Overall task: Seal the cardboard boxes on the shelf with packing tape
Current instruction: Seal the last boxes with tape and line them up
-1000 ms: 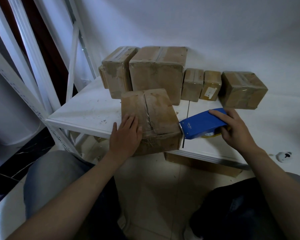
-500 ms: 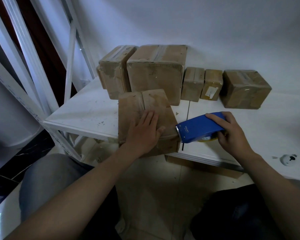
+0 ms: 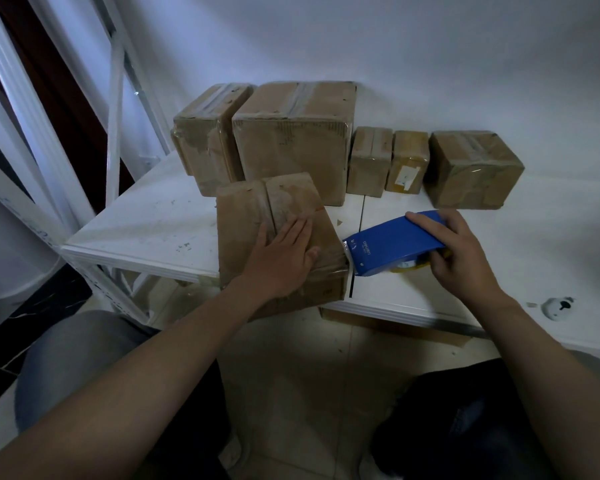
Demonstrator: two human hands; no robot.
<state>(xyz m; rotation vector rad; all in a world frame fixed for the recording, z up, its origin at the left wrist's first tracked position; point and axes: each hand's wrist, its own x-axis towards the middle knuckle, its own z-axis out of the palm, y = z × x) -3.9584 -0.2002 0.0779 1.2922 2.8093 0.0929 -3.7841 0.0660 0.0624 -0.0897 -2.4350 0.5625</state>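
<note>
Roughly, the job looks well along, with one box in hand. Along the wall in the upper middle of the frame stand five boxes: a tall box [image 3: 208,147], a large box [image 3: 291,147], two small boxes [image 3: 369,161] [image 3: 407,162] and a squat box [image 3: 471,171] at the right. All of them show glossy strips over their tops and edges, so I judge them already taped, though their far sides are hidden.

At the centre of the frame the front box [image 3: 243,220] sits on the near edge of the white shelf [image 3: 146,226], partly overhanging it. The left hand [image 3: 281,258] lies flat on its top, fingers straight and together, pressing down over the seam between the two flaps. A shiny film shows at the box's lower right corner, which suggests tape is laid there; how far it runs under the palm cannot be told. Above the fingers the seam looks bare and slightly gapped.

To the right of centre the right hand [image 3: 461,258] is curled round the blue tape dispenser [image 3: 392,247], which rests on the shelf with its toothed end just beside the box's right corner. Whether the strip has been cut free is too small to tell.

What is probably left: cutting the strip, smoothing it down, and likely a pass along the open seam. A small white round object [image 3: 556,308] lies at the right edge of the frame.
</note>
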